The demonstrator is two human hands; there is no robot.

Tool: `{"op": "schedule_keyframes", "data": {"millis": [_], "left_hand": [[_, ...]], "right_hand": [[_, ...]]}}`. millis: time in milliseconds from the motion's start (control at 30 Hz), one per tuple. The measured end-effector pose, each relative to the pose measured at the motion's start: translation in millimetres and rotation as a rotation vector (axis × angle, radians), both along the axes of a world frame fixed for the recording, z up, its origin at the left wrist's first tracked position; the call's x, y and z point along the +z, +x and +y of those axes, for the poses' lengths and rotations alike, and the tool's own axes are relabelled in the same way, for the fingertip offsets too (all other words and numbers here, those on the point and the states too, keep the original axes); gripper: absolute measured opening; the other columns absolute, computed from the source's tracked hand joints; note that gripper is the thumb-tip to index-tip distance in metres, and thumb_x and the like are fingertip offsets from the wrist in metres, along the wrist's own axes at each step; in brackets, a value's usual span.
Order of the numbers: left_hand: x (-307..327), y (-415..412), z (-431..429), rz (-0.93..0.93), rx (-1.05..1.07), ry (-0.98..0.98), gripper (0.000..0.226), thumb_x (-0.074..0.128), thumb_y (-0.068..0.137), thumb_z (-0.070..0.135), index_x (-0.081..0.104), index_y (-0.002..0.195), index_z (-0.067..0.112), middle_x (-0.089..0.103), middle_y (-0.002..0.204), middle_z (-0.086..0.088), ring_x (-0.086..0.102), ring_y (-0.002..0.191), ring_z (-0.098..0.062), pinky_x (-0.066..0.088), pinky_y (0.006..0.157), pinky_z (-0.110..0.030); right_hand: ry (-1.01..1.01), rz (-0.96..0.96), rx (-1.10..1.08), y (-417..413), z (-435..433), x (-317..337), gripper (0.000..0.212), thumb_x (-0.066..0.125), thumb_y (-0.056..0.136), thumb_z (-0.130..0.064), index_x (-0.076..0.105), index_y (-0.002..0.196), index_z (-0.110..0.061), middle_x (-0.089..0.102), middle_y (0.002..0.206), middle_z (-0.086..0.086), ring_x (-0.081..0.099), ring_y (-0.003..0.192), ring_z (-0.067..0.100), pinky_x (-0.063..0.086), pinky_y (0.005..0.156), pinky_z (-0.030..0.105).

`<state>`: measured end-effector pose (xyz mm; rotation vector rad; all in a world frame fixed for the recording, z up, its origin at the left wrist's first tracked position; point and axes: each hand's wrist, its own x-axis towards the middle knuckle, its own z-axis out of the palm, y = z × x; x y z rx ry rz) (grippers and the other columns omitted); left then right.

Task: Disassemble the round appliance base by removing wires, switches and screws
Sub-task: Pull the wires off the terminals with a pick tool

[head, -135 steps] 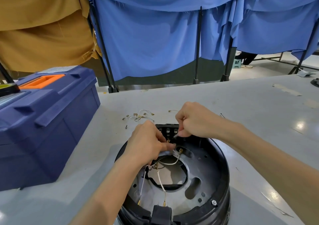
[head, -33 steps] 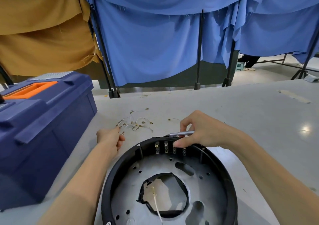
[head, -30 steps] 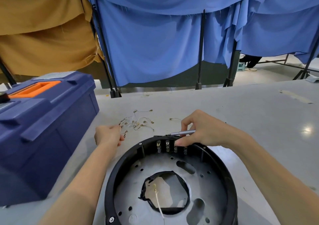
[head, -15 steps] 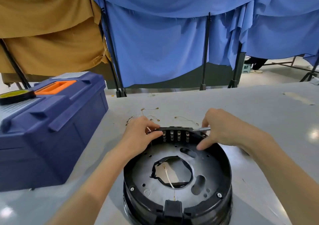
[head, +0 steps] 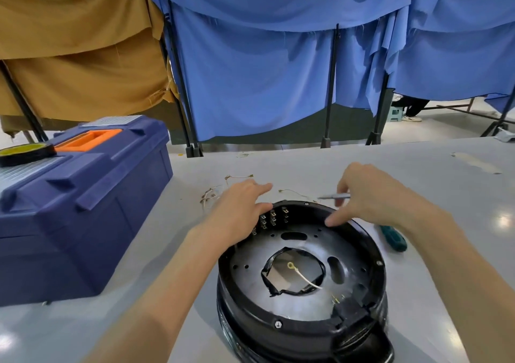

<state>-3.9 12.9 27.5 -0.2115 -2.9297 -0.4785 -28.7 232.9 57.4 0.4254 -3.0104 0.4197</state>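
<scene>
Fingers (head: pixel 259 189) of the left hand (head: pixel 239 212) lie straight and relaxed, grasping nothing; the palm rests over the far left rim of the round appliance base (head: pixel 250 323). The right hand (head: pixel 373 198) curls round a slim silver tool (head: pixel 334 196) whose tip pokes out leftward, and one finger reaches down to touch the far rim of the base. Blue cloths (head: pixel 264 84) hang behind on dark poles, with a brown cloth (head: pixel 83 64) to their left. On the left of the grey table (head: pixel 418 173) stands a dark blue toolbox (head: pixel 83 223), with a black-and-yellow roll of tape (head: pixel 25 152) on its lid. The base sits in the near middle of the table, right of the toolbox and apart from it, open side up, showing a grey metal plate with a ragged central hole. A green-handled screwdriver (head: pixel 393 240) lies on the table just beside the base on its right. Loose wires (head: pixel 210 195) are scattered beyond the left hand. One white wire (head: pixel 305 277) with a ring end lies in the central hole. Metal terminals (head: pixel 271 217) line the inner wall beside the left hand, and a hex screw (head: pixel 277 324) sits in the near rim
</scene>
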Motion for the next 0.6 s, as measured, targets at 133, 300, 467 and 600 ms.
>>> {"op": "schedule_keyframes", "data": {"millis": [133, 300, 467, 600], "left_hand": [[-11.0, -1.5, 1.1, 0.041, 0.028, -0.061, 0.024, 0.052, 0.099, 0.024, 0.072, 0.111, 0.018, 0.070, 0.103, -0.008, 0.061, 0.101, -0.033, 0.049, 0.085, -0.042], [-6.2, 1.3, -2.6, 0.016, 0.143, -0.060, 0.038, 0.057, 0.095, 0.012, 0.058, 0.131, 0.023, 0.070, 0.110, -0.004, 0.061, 0.107, -0.025, 0.050, 0.089, -0.038], [-2.3, 10.0, -4.2, 0.073, 0.303, -0.186, 0.051, 0.053, 0.092, 0.009, 0.042, 0.140, 0.024, 0.060, 0.123, -0.008, 0.056, 0.112, -0.034, 0.040, 0.074, -0.036], [7.0, 18.4, -7.6, -0.027, 0.446, -0.261, 0.039, 0.050, 0.089, 0.009, 0.049, 0.128, 0.013, 0.059, 0.113, -0.011, 0.057, 0.103, -0.034, 0.037, 0.070, -0.034]], "right_hand": [[0.072, -0.040, 0.017, 2.3, 2.3, 1.5, 0.024, 0.080, 0.067, -0.012, 0.057, 0.069, -0.019, 0.060, 0.077, 0.002, 0.059, 0.071, 0.022, 0.053, 0.066, 0.036], [-0.135, 0.010, 0.089, -6.0, -5.9, -8.0, 0.009, 0.078, 0.072, -0.010, 0.073, 0.067, -0.016, 0.062, 0.061, 0.003, 0.056, 0.061, 0.019, 0.042, 0.054, 0.026], [-0.211, 0.080, 0.072, -7.8, -13.0, -15.6, 0.035, 0.081, 0.074, -0.040, 0.074, 0.097, -0.015, 0.061, 0.087, -0.001, 0.059, 0.090, 0.025, 0.051, 0.082, 0.038], [-0.101, -0.022, 0.036, -4.2, -2.5, -4.3, 0.053, 0.085, 0.064, -0.049, 0.072, 0.094, -0.008, 0.066, 0.090, 0.003, 0.062, 0.083, 0.024, 0.051, 0.071, 0.034]]}}
